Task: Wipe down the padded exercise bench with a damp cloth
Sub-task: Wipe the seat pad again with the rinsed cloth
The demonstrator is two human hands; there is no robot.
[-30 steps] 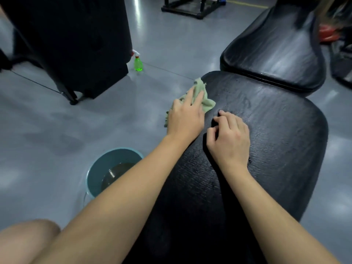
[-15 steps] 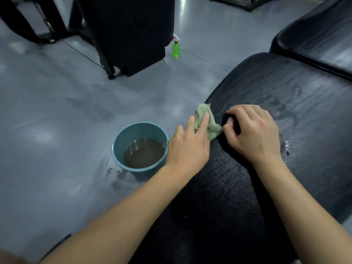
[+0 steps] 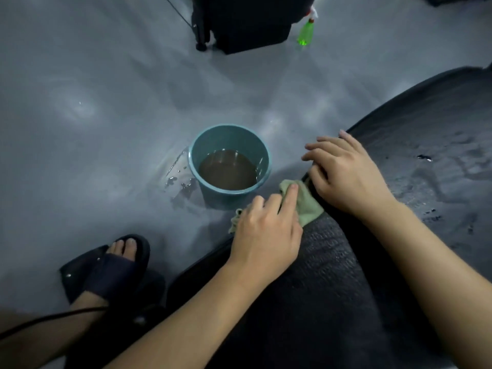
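One crumpled green cloth on the grainy black padded bench's left edge, left hand pressing it flat-fingered; right hand rests beside, relaxed, empty. One round teal plastic bucket nearby.

Crumpled green cloth lies on the black padded bench's left edge — its textured surface wet-streaked.
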